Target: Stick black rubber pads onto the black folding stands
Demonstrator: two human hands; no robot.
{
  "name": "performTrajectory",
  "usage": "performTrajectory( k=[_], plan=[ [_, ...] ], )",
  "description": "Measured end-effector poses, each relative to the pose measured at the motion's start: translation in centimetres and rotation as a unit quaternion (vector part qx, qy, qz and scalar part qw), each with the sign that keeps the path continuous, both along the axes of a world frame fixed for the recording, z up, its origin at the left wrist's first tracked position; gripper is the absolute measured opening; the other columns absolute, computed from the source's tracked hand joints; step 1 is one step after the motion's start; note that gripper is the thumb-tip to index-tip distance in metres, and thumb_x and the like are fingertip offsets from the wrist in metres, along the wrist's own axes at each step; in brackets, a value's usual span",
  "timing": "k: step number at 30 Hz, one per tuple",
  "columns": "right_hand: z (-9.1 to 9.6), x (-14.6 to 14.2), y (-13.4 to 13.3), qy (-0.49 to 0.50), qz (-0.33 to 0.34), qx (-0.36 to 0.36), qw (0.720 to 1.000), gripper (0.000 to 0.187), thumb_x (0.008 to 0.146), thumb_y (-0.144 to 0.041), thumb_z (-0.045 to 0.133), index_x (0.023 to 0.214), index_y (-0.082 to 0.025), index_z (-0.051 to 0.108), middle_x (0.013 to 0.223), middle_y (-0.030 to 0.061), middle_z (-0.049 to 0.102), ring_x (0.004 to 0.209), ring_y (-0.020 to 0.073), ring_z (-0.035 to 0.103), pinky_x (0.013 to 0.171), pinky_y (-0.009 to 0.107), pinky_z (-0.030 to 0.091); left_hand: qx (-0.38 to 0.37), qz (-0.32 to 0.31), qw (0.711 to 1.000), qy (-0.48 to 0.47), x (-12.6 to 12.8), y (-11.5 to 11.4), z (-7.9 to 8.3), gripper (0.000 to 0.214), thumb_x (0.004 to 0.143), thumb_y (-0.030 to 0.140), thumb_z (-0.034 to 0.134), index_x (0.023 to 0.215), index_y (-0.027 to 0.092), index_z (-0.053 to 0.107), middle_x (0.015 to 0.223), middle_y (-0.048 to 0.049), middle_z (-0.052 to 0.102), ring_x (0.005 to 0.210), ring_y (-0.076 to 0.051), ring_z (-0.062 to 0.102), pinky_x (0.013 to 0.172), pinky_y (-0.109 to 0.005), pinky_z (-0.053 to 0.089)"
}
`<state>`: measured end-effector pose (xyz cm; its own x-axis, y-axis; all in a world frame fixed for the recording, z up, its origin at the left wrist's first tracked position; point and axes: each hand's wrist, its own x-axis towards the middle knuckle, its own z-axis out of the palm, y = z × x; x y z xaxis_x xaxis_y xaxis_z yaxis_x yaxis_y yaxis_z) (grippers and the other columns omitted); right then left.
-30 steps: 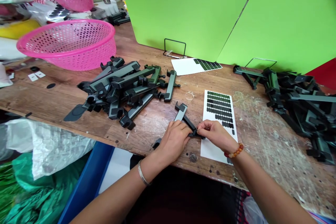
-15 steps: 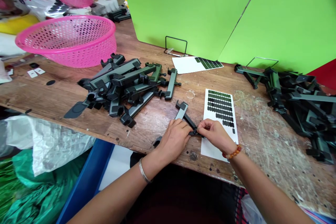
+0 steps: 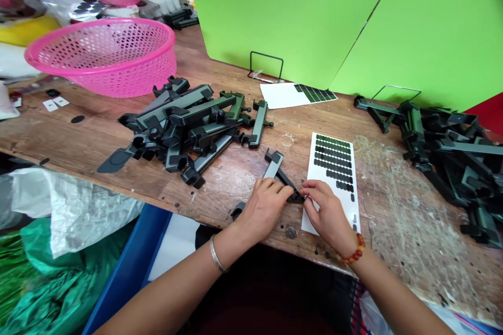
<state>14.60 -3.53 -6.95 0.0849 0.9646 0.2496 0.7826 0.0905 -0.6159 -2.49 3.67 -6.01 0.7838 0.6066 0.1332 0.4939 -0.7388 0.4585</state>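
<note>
My left hand (image 3: 264, 205) is closed over a grey and black plastic bracket (image 3: 274, 166) lying on the wooden table (image 3: 90, 138) near its front edge. My right hand (image 3: 326, 208) pinches at the bracket's black end beside my left fingers, and rests on a white sticker sheet (image 3: 335, 164) with rows of dark oval pads. What the right fingertips hold is too small to see.
A heap of like brackets (image 3: 184, 125) lies to the left, another heap (image 3: 444, 146) at the far right. A pink basket (image 3: 104, 55) stands at back left, a second sheet (image 3: 294, 95) by the green screen (image 3: 314, 15). Plastic bags (image 3: 66, 220) hang below the edge.
My right hand has turned and slid down over the sticker sheet, staying at the bracket's end. The left hand holds its place. The view has shifted slightly.
</note>
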Motion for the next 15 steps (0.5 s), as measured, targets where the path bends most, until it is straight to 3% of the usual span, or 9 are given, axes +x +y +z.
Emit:
performTrajectory(
  k=[5,9,15],
  plan=[
    [-0.2,-0.2,-0.3,-0.085,0.021,0.042,0.995,0.029,0.085,-0.004,0.041,0.098,-0.014,0.065,0.107,0.0143,0.058,0.103,0.0244,0.055,0.091,0.043,0.05,-0.003,-0.002,1.0,-0.001,0.0,0.0,-0.2,0.013,0.091,0.015,0.05,0.1,0.021,0.057,0.092,-0.0036,0.061,0.098,-0.022,0.049,0.087,-0.037,0.037],
    [0.3,-0.4,-0.4,-0.165,0.044,0.027,0.985,0.029,0.087,-0.004,0.042,0.1,-0.01,0.066,0.109,0.0168,0.058,0.104,0.0258,0.053,0.09,0.042,0.051,0.002,-0.005,1.0,0.006,0.1,0.1,-0.1,0.012,0.09,0.015,0.051,0.099,0.02,0.057,0.092,-0.0034,0.061,0.097,-0.022,0.049,0.085,-0.036,0.037],
    [0.9,-1.2,-1.1,-0.39,0.136,0.012,0.911,0.034,0.082,0.0,0.042,0.107,0.002,0.066,0.12,0.0246,0.057,0.11,0.0349,0.049,0.088,0.046,0.05,0.007,-0.011,1.0,0.021,0.1,0.3,0.2,0.009,0.093,0.02,0.048,0.093,0.02,0.057,0.089,-0.0029,0.061,0.094,-0.022,0.049,0.084,-0.036,0.037]
  ],
)
